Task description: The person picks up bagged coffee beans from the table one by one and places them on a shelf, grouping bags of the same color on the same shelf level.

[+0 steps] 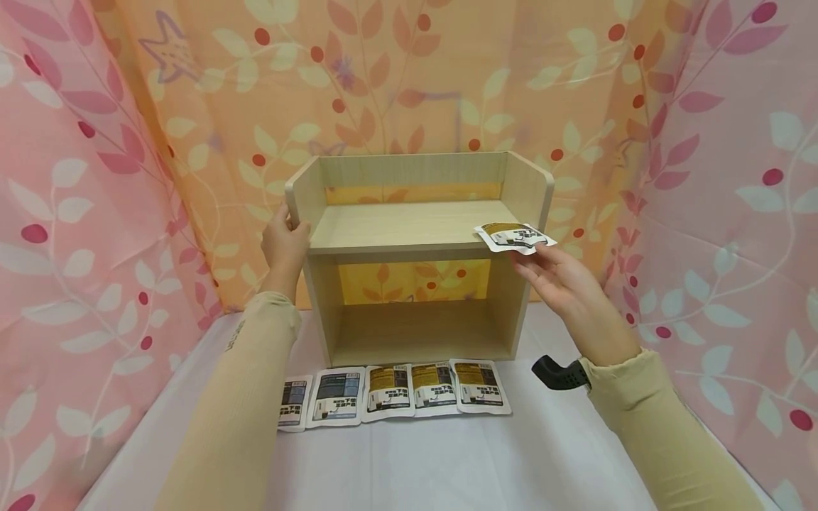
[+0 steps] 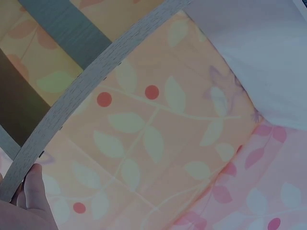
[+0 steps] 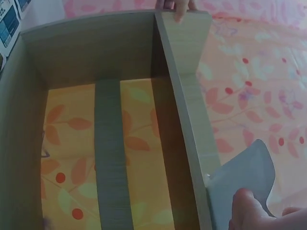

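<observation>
A small sachet [image 1: 515, 237] with a brown and white label is held at the right end of the upper shelf of a pale wooden rack [image 1: 415, 228], part of it lying on the shelf board and part overhanging the front right corner. It is pinched by the right hand [image 1: 565, 284], thumb above and fingers beneath, as is confirmed in the right wrist view, where the grey underside of the sachet [image 3: 244, 182] is seen against the shelf edge. The rack is steadied by the left hand [image 1: 285, 243], whose fingers are curled round the front edge of the left side panel. No other sachet is seen on the upper shelf, and the lower compartment appears bare. A row of five sachets [image 1: 393, 390] is laid on the white table [image 1: 447, 461] just in front of the rack, so the work is judged to be at its first item, with five left
</observation>
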### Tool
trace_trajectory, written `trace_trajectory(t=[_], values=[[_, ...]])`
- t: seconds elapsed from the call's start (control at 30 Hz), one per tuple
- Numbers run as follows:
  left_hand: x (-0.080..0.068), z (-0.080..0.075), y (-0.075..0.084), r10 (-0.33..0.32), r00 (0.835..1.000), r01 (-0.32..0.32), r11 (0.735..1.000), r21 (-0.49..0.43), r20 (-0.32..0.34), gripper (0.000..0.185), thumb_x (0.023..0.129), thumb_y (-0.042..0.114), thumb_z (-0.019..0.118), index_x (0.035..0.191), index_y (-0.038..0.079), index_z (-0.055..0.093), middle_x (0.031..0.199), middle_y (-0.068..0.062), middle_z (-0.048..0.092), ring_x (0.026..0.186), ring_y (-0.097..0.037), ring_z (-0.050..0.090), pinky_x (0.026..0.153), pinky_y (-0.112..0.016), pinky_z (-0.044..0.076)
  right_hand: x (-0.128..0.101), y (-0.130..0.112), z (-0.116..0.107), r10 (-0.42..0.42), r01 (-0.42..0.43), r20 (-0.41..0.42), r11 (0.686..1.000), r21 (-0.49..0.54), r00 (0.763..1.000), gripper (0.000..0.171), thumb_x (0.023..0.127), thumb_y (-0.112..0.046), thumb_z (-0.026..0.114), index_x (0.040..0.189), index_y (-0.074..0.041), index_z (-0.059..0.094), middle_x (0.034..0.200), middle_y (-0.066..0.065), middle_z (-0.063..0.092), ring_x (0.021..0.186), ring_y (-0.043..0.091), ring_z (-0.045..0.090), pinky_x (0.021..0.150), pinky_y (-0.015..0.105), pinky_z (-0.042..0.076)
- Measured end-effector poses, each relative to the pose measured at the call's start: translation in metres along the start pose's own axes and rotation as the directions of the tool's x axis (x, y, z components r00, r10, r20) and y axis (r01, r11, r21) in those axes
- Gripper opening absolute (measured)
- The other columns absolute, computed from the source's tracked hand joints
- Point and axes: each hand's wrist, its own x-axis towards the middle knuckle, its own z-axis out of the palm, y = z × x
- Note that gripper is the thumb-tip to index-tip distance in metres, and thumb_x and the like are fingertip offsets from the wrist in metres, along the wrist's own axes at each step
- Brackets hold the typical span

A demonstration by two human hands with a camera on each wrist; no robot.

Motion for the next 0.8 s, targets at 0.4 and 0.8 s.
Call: trace_trajectory(t=[0.4, 0.8], values=[[0.000, 0.000, 0.001, 0.002, 1.000, -0.002, 1.000, -0.010, -0.001, 0.044, 0.092, 0.011, 0.055, 0.136, 0.017, 0.056, 0.121, -0.016, 0.065, 0.114, -0.031, 0.057, 0.100, -0.046, 0.038, 0.028, 0.001, 0.006, 0.037, -0.034, -0.091, 0.999, 0.034, 0.995, 0.064, 0.103, -0.001, 0.033, 0.155, -0.022, 0.006, 0.155, 0.003, 0.021, 0.137, 0.020, 0.031, 0.112, 0.029, 0.015], [0.000, 0.000, -0.002, 0.013, 1.000, -0.013, 1.000, -0.001, -0.002, 0.045, 0.091, 0.012, 0.055, 0.136, 0.016, 0.056, 0.120, -0.017, 0.065, 0.111, -0.032, 0.057, 0.099, -0.046, 0.039, 0.042, 0.004, 0.012, 0.003, -0.023, -0.269, 0.997, -0.071, 0.963, 0.058, 0.102, -0.002, 0.039, 0.154, -0.019, 0.020, 0.144, 0.010, 0.040, 0.137, 0.018, 0.034, 0.110, 0.032, 0.023]])
